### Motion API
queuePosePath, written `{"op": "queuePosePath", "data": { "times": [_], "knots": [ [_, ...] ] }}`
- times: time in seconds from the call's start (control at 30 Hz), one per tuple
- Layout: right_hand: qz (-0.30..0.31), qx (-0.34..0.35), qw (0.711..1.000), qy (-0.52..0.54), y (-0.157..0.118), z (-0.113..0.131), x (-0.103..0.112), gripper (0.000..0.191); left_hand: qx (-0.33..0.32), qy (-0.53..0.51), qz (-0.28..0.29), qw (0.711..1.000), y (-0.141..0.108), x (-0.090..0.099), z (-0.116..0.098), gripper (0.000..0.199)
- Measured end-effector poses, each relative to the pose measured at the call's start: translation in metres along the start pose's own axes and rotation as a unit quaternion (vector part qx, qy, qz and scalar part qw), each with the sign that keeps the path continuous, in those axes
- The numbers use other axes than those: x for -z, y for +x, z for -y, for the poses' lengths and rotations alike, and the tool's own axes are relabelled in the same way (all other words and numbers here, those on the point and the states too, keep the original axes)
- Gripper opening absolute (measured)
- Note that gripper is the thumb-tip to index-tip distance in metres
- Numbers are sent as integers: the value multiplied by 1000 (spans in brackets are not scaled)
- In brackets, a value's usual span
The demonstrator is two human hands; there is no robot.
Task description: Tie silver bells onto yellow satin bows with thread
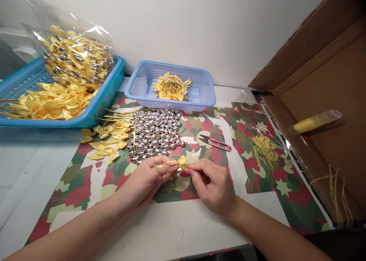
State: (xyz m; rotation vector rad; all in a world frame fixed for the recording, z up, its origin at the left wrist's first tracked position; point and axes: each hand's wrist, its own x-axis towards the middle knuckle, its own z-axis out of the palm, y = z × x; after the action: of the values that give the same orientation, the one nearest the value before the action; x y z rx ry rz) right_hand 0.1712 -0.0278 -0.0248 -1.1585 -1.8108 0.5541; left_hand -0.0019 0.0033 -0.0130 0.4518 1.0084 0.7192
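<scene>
A: Back left: big basket, yellow bows inside. Beads?
B: Piled mid-table, near snips.
A: Hands?
B: Left pinching gold wires, right pinching beside held bow.

Glossy metallic beads; satiny yellow bows; matt plastic basket.

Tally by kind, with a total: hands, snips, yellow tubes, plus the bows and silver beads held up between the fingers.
Left hand and right hand: 2
Pink-handled snips: 1
Yellow tube: 1
Held yellow bow: 1
Held silver bead, visible: 1
Total: 6
</scene>
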Motion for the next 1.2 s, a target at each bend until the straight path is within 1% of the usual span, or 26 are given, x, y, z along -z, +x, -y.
{"op": "queuePosePath", "data": {
  "times": [0.17,0.3,0.47,0.57,0.63,0.7,0.8,1.0,1.2],
  "knots": [
    [5,-2,1000,0,1,1,0,19,13,-20,-23,999,1,-2,0,13],
    [13,7,1000,-3,2,0,0,20,19,-33,-4,999,1,0,1,10],
    [21,49,999,-9,2,-2,1,22,24,-33,23,999,0,2,1,9],
    [21,63,998,-15,2,-3,1,22,39,-34,23,998,-1,1,0,8],
    [18,53,998,-9,1,-3,0,22,50,-37,15,998,-2,0,0,8],
    [16,29,999,8,0,-2,-2,20,55,-46,8,997,-2,0,0,8],
    [14,-7,999,38,-1,-2,-5,19,50,-50,10,997,-3,0,1,11],
    [11,-19,998,60,-4,-4,-10,17,18,-24,22,999,-2,-2,4,17],
    [23,-55,995,77,-4,-6,-10,16,15,-25,23,999,-3,-5,3,19]
  ]
}}
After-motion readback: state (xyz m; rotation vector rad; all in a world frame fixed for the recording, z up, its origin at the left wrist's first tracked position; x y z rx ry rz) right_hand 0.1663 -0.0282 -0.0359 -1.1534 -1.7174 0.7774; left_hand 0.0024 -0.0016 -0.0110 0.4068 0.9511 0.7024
